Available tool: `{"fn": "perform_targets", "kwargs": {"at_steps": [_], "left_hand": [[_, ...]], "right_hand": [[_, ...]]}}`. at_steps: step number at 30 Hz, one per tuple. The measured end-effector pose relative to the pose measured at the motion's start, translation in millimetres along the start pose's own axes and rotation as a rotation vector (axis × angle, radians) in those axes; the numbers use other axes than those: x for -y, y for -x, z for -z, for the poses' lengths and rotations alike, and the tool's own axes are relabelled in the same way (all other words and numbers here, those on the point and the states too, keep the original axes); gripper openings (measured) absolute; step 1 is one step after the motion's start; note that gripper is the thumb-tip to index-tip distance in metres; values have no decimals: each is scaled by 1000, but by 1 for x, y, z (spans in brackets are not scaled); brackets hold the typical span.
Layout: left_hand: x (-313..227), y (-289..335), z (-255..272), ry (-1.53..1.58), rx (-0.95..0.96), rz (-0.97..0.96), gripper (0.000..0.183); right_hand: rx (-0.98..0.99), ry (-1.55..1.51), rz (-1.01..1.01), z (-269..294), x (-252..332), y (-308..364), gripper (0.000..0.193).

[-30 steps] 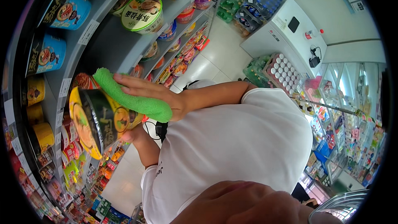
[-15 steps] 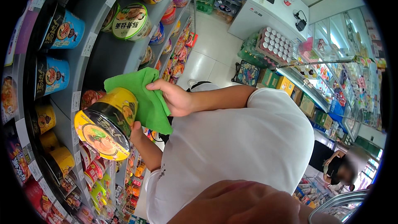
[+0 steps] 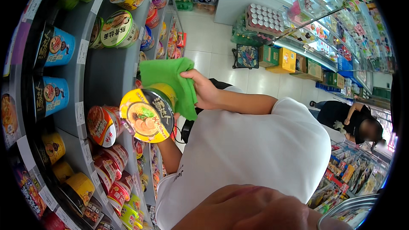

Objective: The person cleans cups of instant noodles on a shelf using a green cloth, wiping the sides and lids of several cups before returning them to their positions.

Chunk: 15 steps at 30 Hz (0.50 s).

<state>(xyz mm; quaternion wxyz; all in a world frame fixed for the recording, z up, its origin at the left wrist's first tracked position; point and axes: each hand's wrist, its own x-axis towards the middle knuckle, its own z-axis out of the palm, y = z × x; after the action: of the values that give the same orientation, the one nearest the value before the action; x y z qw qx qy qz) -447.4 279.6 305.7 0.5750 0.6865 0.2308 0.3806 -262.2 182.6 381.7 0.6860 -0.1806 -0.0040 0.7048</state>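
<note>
A yellow instant-noodle bowl (image 3: 147,115) with a black rim is held tilted beside the shelf, its printed lid facing me. My left hand (image 3: 176,119) grips the bowl from the near side. Most of its fingers are hidden behind the bowl. In my right hand (image 3: 206,91) is a green cloth (image 3: 168,74), pinched under the thumb and draped over the bowl's base and side. The other fingers of that hand are behind the cloth. A red noodle bowl (image 3: 102,123) stands on the shelf just left of the held one.
Shelves (image 3: 106,68) on the left carry blue noodle bowls (image 3: 57,91), yellow ones (image 3: 81,187), red ones (image 3: 110,162) and a white-green one (image 3: 119,30). Across the tiled floor (image 3: 202,57) stand a white freezer (image 3: 238,0), canned drinks (image 3: 264,19) and cartons (image 3: 286,61). Another person (image 3: 349,117) is at far right.
Both hands, with the bowl and cloth, have shifted right, away from the shelf in the picture. The lid has turned more toward me. The red bowl behind has come into view.
</note>
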Motion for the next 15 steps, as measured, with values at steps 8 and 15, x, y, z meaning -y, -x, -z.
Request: {"fn": "perform_targets", "kwargs": {"at_steps": [8, 15], "left_hand": [[19, 5, -19, -181, 9, 62, 93], [-40, -35, -51, -373, 9, 1, 80]], "right_hand": [[628, 1683, 988, -16, 71, 11, 49], [851, 1841, 776, -37, 108, -31, 52]]}}
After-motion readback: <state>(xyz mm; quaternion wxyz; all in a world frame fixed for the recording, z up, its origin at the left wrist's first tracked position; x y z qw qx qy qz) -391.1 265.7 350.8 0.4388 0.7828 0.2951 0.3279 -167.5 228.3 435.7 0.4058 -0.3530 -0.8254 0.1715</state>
